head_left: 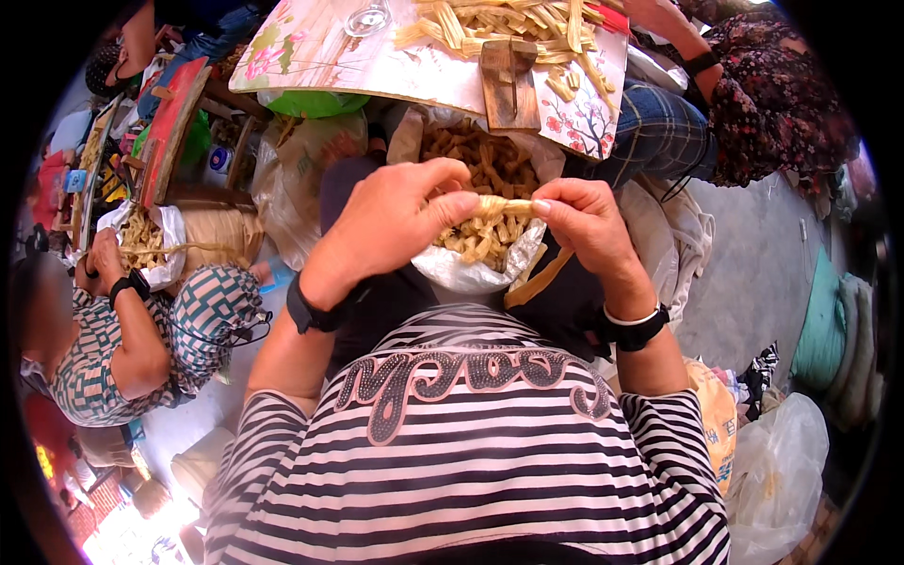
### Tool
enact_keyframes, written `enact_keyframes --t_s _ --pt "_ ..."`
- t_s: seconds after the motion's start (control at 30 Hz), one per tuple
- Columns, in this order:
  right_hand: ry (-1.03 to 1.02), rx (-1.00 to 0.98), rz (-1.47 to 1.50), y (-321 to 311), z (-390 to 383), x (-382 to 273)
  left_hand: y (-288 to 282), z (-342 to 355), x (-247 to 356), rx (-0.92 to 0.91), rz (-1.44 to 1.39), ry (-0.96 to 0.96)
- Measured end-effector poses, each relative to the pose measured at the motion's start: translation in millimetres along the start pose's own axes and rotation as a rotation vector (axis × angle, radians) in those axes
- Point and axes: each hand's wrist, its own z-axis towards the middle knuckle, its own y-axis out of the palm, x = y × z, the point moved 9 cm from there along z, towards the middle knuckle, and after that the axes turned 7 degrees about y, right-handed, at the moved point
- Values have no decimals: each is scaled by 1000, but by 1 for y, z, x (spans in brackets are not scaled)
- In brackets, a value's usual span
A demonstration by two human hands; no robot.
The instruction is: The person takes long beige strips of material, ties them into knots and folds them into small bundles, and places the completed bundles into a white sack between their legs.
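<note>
Between my hands a pale yellow, flat fibrous strip (504, 206) is stretched, with a wound, knotted part near the left fingers. My left hand (400, 212) pinches one end between thumb and fingers. With thumb and fingertips, my right hand (589, 226) grips the other end. A flat yellowish tail (540, 280) hangs below the right hand; whether it joins the held strip is hidden. Just beneath, a white bag (452, 271) stands open in front of my lap, full of small knotted pieces (485, 247) of the same colour. The hands cover part of it.
Ahead is a flower-patterned table (330, 56) with loose strips (527, 24), a slotted wooden block (509, 85) and a clear glass dish (367, 17). A co-worker (122, 348) handles a strip at left; another person (772, 104) sits far right. Plastic bags (777, 471) lie nearby.
</note>
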Motion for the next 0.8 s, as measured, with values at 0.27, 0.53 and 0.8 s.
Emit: enact_keyframes --t_s 0.27,0.53,0.8 --pt "-17 4 -413 -7 24 -31 12 32 1 67 47 97" --pt "-358 330 -707 -51 85 -66 -20 102 -32 305 129 54" --pt "-304 467 -877 -65 113 -50 -13 111 -62 295 163 -106"
